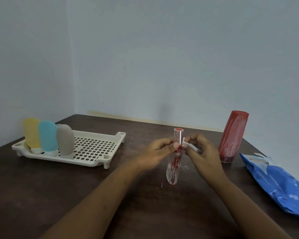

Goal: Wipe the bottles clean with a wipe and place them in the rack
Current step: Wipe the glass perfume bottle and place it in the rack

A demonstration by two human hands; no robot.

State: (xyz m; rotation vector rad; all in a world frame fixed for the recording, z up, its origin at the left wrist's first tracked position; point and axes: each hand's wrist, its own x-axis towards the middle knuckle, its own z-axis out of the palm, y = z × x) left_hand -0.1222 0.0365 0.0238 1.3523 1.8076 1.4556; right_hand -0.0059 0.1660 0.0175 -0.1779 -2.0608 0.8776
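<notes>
Your left hand (160,149) pinches the bottle (175,163) to steady it | your right hand (202,152) pinches the wipe (186,144) against it for rubbing

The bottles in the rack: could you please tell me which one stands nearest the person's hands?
The grey bottle, at the right end of the row; the blue bottle is in the middle and the yellow bottle farthest left.

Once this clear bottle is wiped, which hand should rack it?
Left, probably. The left hand grips the clear bottle, and the rack lies on that side. The right hand pinches the wipe and would have to reach across.
</notes>
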